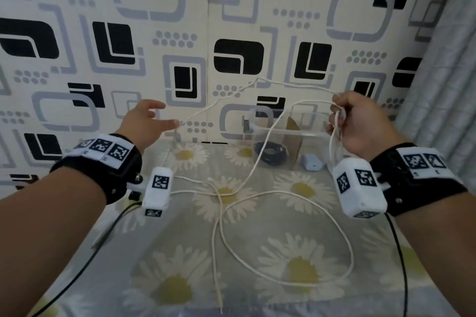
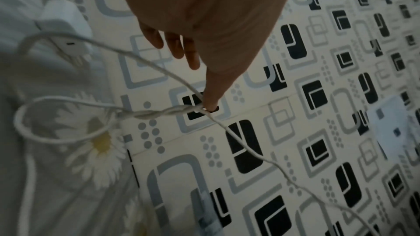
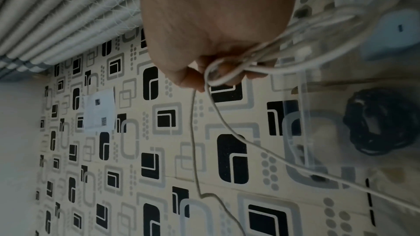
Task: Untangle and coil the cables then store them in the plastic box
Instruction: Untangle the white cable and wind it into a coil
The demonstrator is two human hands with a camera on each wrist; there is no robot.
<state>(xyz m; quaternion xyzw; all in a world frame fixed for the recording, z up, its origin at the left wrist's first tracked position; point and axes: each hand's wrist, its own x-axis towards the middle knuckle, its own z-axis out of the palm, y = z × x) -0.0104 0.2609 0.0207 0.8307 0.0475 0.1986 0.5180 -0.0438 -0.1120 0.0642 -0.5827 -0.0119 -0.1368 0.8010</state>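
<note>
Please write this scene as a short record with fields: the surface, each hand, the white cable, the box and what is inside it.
surface: daisy-print sheet
left hand: fingers straight, one fingertip hooks a twisted stretch of the white cable
right hand: grips several gathered loops of the white cable
white cable: partly lifted between the hands, the rest in loose crossing loops on the sheet
plastic box: clear, open, at the wall
in the box: coiled black cable
beside the box: pale blue charger

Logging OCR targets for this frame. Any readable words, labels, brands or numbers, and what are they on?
No readable text in any view.
Wrist bands and camera housings: square black-and-white marker codes only, no letters.
White sheet on the wall: small dark marks, too blurred to read.
Light blue charger: no marking legible.
</note>
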